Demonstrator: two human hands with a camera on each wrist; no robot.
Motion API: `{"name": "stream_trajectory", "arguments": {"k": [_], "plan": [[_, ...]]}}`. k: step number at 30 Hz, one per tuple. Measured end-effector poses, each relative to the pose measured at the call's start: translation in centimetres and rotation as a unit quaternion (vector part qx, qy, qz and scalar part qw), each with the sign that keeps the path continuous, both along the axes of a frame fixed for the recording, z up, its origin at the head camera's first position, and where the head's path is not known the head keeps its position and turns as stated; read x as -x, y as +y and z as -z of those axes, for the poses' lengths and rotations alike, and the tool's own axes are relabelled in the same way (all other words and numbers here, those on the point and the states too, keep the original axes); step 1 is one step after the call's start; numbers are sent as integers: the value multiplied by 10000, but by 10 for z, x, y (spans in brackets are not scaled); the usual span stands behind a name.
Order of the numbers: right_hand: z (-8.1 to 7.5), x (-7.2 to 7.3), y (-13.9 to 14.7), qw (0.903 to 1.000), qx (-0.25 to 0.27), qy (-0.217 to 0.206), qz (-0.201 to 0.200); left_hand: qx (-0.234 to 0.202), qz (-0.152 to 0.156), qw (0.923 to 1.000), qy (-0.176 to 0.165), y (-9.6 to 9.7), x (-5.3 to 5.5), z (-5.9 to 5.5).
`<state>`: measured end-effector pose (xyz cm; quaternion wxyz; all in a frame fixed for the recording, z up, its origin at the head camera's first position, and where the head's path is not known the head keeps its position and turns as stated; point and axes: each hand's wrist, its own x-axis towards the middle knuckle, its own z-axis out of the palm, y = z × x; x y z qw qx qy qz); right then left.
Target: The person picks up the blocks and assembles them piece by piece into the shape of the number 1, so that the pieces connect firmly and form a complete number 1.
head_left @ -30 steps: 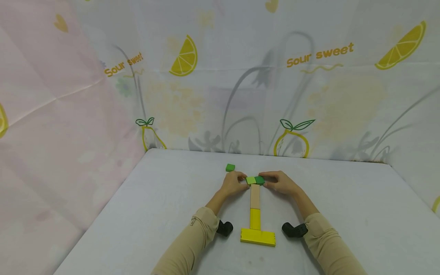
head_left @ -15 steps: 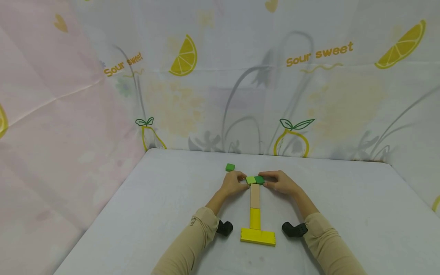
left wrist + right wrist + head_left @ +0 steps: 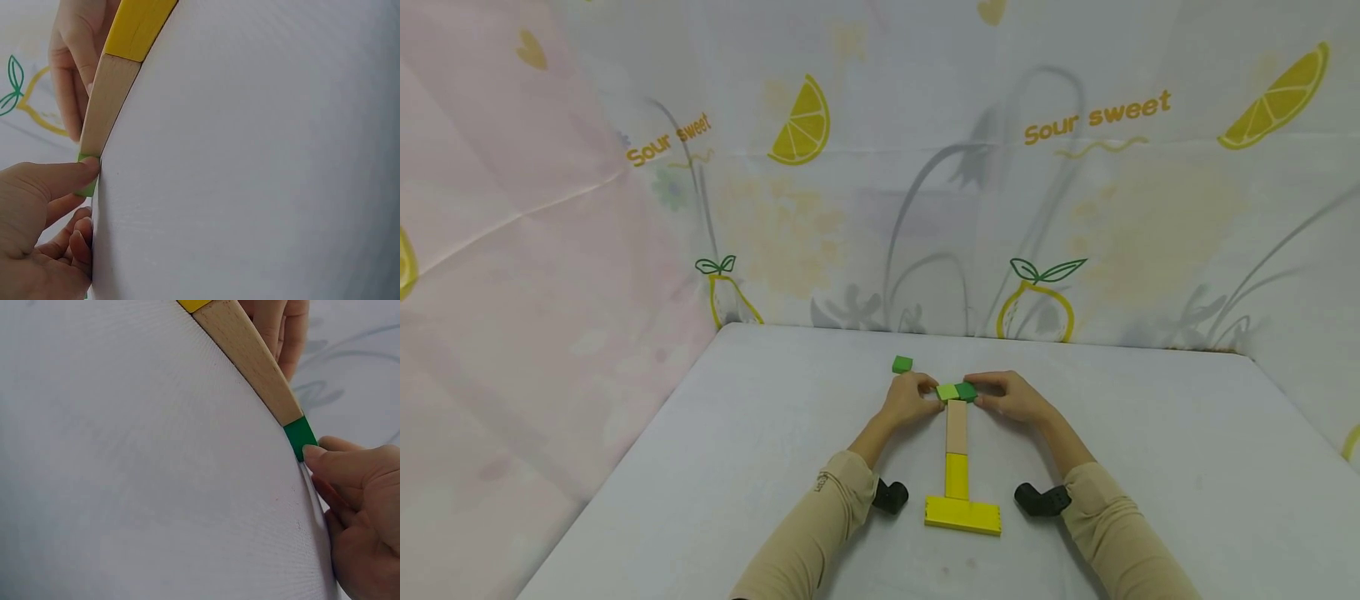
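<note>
A light green block (image 3: 947, 392) and a dark green block (image 3: 966, 392) lie side by side across the far end of a plain wooden block (image 3: 957, 427). My left hand (image 3: 912, 400) pinches the light green one between thumb and finger from the left. From the right, my right hand (image 3: 1013, 397) grips the dark green one; its thumb lies on the near face in the right wrist view. A yellow block (image 3: 957, 476) continues the column toward me, ending at a wide yellow block (image 3: 962, 516) set crosswise.
Beyond my left hand sits a separate green block (image 3: 902, 364). Black wrist devices (image 3: 892, 497) hang under both forearms, either side of the column. A patterned cloth (image 3: 880, 208) rises behind the white table (image 3: 737, 417).
</note>
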<state>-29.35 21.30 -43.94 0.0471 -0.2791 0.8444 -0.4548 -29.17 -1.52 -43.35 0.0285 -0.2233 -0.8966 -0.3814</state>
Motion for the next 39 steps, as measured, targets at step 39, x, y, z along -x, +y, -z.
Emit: {"name": "stream_trajectory", "arguments": {"k": [39], "plan": [[-3, -3, 2, 10000, 65, 14, -64, -950, -915, 9913, -12, -42, 29, -11]]}}
